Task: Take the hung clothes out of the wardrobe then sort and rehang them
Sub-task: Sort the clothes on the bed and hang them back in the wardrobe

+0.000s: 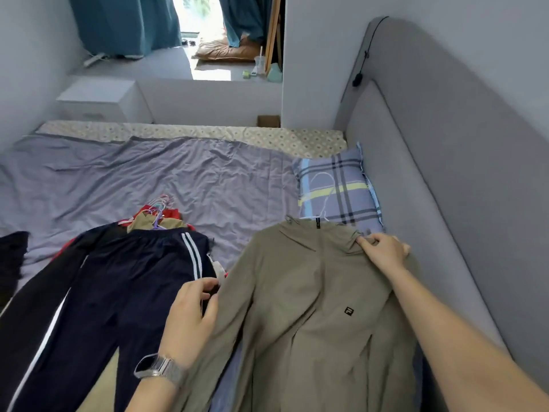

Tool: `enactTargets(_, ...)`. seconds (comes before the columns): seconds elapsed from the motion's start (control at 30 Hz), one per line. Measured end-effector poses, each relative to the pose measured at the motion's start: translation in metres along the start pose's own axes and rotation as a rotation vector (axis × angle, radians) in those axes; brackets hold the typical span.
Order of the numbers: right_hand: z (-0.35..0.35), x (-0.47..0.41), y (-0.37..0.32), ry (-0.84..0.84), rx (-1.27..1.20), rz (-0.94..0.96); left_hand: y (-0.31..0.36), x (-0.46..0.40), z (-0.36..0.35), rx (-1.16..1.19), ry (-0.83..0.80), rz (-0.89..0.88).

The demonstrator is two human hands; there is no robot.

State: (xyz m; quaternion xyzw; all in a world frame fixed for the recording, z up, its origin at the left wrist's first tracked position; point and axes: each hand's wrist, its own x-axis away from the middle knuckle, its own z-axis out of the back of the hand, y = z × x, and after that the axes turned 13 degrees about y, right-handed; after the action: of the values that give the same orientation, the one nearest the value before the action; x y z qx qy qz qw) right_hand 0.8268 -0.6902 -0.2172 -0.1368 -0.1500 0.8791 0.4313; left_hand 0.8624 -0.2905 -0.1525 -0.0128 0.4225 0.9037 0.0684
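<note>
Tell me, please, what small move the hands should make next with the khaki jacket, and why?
Probably lay the jacket flat on the bed and let go. The right hand pinches its shoulder, the left hand holds its other edge, and it is already spread beside the navy trousers.

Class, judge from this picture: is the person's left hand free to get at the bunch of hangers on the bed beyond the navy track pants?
Probably yes, but not at once. The left hand pinches the edge of the khaki jacket, so it must let go first. The hangers lie uncovered atop the clothes pile, beyond the navy track pants, with nothing over them.
</note>
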Motion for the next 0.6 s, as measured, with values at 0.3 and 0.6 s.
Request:
enactTargets(0.3, -0.09, -0.043, -0.008, -0.498, 0.422, 0.195, -0.004, -0.012, -0.045, -0.069, 0.011, 0.108)
enactTargets(0.6, -0.135, 0.063, -0.117, -0.744, 0.172, 0.433, -0.058, -0.02, -0.029, -0.169, -0.02, 0.211)
